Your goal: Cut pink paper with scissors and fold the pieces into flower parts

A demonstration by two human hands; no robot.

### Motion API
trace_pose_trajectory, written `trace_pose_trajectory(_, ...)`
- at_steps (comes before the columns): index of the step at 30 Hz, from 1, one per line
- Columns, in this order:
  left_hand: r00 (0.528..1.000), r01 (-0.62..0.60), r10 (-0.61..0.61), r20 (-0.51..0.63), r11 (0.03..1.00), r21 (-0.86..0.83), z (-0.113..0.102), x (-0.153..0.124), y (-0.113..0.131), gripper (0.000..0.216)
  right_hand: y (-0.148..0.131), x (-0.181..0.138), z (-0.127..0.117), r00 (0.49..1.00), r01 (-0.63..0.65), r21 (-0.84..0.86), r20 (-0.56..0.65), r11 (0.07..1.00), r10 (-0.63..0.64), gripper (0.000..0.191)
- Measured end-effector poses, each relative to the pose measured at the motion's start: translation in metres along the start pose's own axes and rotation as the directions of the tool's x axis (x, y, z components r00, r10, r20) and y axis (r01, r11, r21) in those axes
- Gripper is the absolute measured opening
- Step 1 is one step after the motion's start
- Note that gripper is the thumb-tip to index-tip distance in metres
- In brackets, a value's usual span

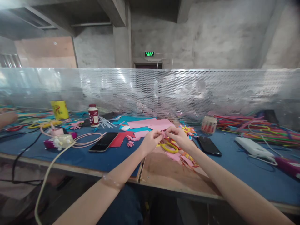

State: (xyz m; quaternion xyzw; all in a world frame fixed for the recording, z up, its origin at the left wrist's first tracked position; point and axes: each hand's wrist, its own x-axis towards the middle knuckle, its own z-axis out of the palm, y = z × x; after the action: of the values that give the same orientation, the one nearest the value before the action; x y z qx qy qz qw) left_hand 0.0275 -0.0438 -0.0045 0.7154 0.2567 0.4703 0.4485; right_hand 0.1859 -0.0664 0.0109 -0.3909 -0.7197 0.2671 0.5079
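Note:
Both my hands meet above the table, fingertips closed around a small pink paper piece. My left hand pinches it from the left and my right hand from the right; the fingers partly hide it. Just below them lie scissors with yellow handles. Pink paper scraps are spread around the scissors. Beyond my hands are pink paper sheets on blue paper. Small cut pink pieces lie left of my left hand, beside a red paper sheet.
A phone lies to the left, another black phone to the right. Further off stand a Costa bottle, a yellow can and a clear jar. Cables trail from a power strip. Another person's hand shows far left.

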Motion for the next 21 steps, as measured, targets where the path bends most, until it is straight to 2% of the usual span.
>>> trace_pose_trajectory(2,0.999,0.026,-0.026,-0.019,1.0,-0.004,-0.001,0.002,-0.001,0.012,0.002,0.0,0.0,0.999,0.04,-0.057,-0.028,0.998,-0.042,0.017)
trace_pose_trajectory(5,0.998,0.051,-0.052,-0.046,0.998,-0.03,-0.003,0.004,-0.004,0.017,0.005,0.0,-0.001,0.971,0.19,-0.254,-0.098,0.948,-0.22,0.015)
trace_pose_trajectory(7,0.998,0.045,-0.047,-0.046,0.998,-0.041,-0.004,0.004,-0.006,0.02,0.006,0.001,-0.001,0.937,0.299,-0.39,-0.054,0.871,-0.346,0.015)
trace_pose_trajectory(9,0.998,0.033,-0.035,-0.045,0.999,-0.029,-0.005,0.003,-0.007,0.019,0.008,0.001,0.0,0.913,0.371,-0.46,0.02,0.807,-0.408,0.014)
trace_pose_trajectory(11,0.999,0.015,-0.015,-0.039,1.0,-0.007,-0.005,0.002,-0.008,0.018,0.009,0.002,0.001,0.901,0.4,-0.487,0.052,0.776,-0.432,0.015)
trace_pose_trajectory(16,0.998,-0.057,0.057,-0.007,0.996,0.074,-0.006,-0.001,-0.007,0.019,0.008,0.002,0.001,0.89,0.409,-0.495,0.032,0.767,-0.455,0.016)
trace_pose_trajectory(21,0.997,-0.075,0.076,0.0,0.991,0.111,-0.007,-0.003,-0.005,0.021,0.012,0.004,-0.002,0.873,0.45,-0.499,0.071,0.741,-0.483,0.015)
